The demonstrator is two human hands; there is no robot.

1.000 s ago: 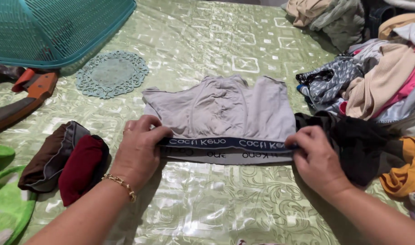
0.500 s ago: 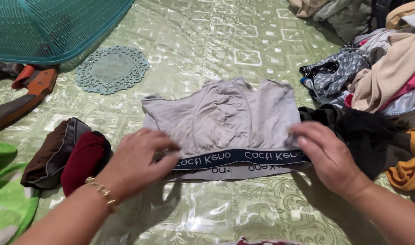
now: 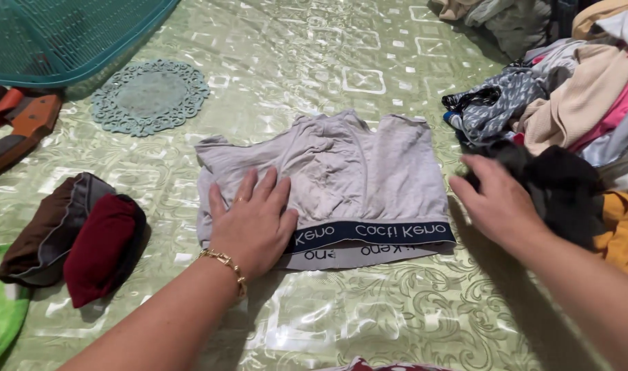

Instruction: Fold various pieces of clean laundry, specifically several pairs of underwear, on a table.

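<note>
While pressing the grey underwear (image 3: 355,172), spread flat mid-table, under the open-fingered left hand (image 3: 253,223), smooth outward evenly; bring the loose, empty right hand (image 3: 499,203) from beside the waistband.

A single view, from a camera worn on the person's head. It looks steeply down and forward onto a surface covered with a glossy green patterned cloth (image 3: 369,62), from close range. Both forearms enter from the bottom edge, the left hand (image 3: 253,223) near the centre and the right hand (image 3: 500,206) to the right. The frame reaches from a teal mesh basket (image 3: 60,34) at top left to a pile of clothes (image 3: 575,103) along the right edge. No second view overlaps it.
</note>
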